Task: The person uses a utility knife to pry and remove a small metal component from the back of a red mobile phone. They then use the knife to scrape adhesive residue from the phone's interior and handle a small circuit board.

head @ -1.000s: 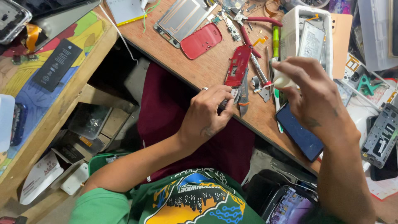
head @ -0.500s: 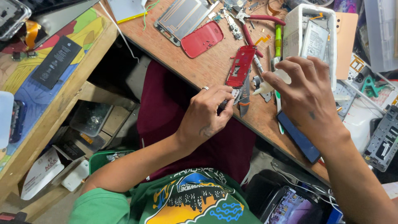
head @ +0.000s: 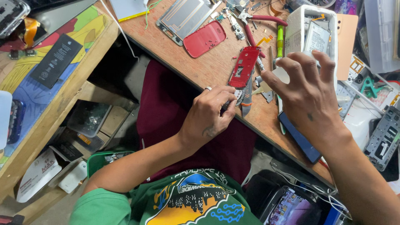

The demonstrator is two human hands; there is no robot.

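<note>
My left hand (head: 207, 118) rests at the near edge of the wooden bench (head: 200, 68). A ring is on one finger, and the fingertips pinch a small grey part (head: 238, 96) at the lower end of a red phone frame (head: 244, 66). My right hand (head: 310, 93) hovers to the right of the frame with curled, spread fingers. Its thumb and forefinger hold a small pale piece (head: 284, 75). A dark phone (head: 299, 139) lies face-up under that hand.
A red back cover (head: 205, 38), a silver phone chassis (head: 183, 16), red-handled pliers (head: 260, 23) and a green marker (head: 280, 39) lie further back. A white box of parts (head: 310, 29) stands behind my right hand. A side shelf (head: 54, 83) holds a black battery (head: 55, 60).
My right hand has drifted a little to the left and away from me, with its fingers spread wider. My left hand stays pinched at the frame's lower end.
</note>
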